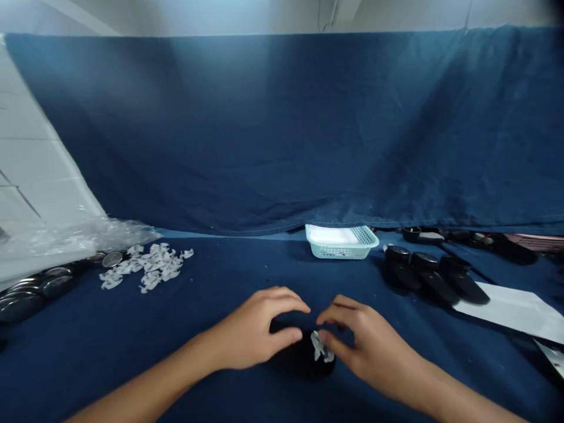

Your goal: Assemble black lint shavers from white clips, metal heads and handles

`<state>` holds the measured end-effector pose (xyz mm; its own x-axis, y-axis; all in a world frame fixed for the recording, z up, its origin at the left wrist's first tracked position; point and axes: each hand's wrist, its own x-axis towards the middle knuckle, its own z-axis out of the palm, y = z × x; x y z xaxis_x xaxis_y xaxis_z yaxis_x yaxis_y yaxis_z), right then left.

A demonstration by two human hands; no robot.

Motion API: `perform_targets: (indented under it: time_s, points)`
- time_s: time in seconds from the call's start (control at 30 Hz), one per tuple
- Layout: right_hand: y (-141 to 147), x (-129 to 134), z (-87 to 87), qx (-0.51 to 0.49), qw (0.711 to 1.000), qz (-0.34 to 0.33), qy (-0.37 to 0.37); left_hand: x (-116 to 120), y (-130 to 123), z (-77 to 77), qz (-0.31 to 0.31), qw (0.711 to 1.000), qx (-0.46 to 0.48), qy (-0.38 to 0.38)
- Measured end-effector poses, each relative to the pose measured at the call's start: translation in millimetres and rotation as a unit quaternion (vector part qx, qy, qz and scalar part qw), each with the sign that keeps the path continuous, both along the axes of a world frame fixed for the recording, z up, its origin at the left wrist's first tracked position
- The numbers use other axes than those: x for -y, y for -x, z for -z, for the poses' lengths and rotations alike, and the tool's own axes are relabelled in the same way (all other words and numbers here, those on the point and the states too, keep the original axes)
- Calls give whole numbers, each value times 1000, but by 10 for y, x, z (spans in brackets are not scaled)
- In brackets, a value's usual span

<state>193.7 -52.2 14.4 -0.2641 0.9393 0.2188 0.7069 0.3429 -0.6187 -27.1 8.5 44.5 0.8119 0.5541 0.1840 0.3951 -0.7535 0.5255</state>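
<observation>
My left hand (258,329) hovers at the left side of a dark black piece (299,361) on the blue cloth, its thumb and fingers apart with nothing between them. Small crinkled white-grey piece (321,348) lies at the right end of the black piece. Over it is my right hand (368,341), fingers curled, with a small gap between thumb and index finger. That thumb tip meets or nearly meets the white-grey piece. The shape of the black piece is hard to make out against the dark cloth.
A pile of similar white-grey pieces (154,264) lies left, beside round black discs (39,288) and clear plastic (101,235). A light-green basket (341,251) stands at the back. Several black parts (425,273) and a white sheet (515,308) are right. Blue cloth (264,129) hangs behind.
</observation>
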Motion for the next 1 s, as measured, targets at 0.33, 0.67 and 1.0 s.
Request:
perform_targets:
  time_s: [0.33, 0.67, 1.0]
  points:
    - [69, 1, -39, -17, 998, -36, 49, -5, 70, 699, 2, 999, 40, 28]
    - [-12, -129, -361, 103, 947, -303, 9, -50, 128, 816, 15, 995, 78, 55]
    - [-48, -238, -197, 145, 931, -335, -18, -64, 121, 803, 6, 994, 79, 79]
